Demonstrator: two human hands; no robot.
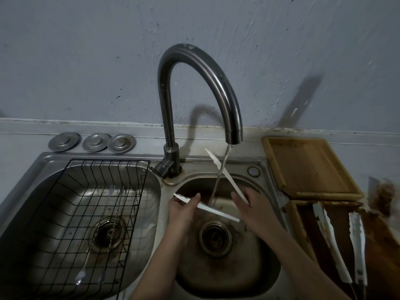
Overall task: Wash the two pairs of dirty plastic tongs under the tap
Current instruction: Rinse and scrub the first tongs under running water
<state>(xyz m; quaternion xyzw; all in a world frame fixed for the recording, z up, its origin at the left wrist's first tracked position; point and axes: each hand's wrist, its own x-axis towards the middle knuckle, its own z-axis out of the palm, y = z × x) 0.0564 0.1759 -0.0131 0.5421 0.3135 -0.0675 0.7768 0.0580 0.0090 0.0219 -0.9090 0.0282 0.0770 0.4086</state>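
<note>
One pair of white plastic tongs (pixel 218 211) is held spread wide over the right sink basin (pixel 216 269). Its lower arm runs left into my left hand (pixel 184 211), which grips it near the tip. Its upper arm slants up past the water stream (pixel 219 176) that falls from the curved tap (pixel 225 98). My right hand (pixel 249 204) holds that upper arm near the tongs' joined end. The second pair of white tongs (pixel 329 241), spotted with brown dirt, lies on a dark wooden board (pixel 378 241) right of the sink.
The left basin holds a black wire rack (pixel 71 185) with two long metal forks (pixel 101 234) in it. Three metal sink lids (pixel 95 142) lie behind it. A pale cutting board (pixel 307 165) sits at the back right. A blurred brown-smeared object (pixel 383 195) lies at the far right.
</note>
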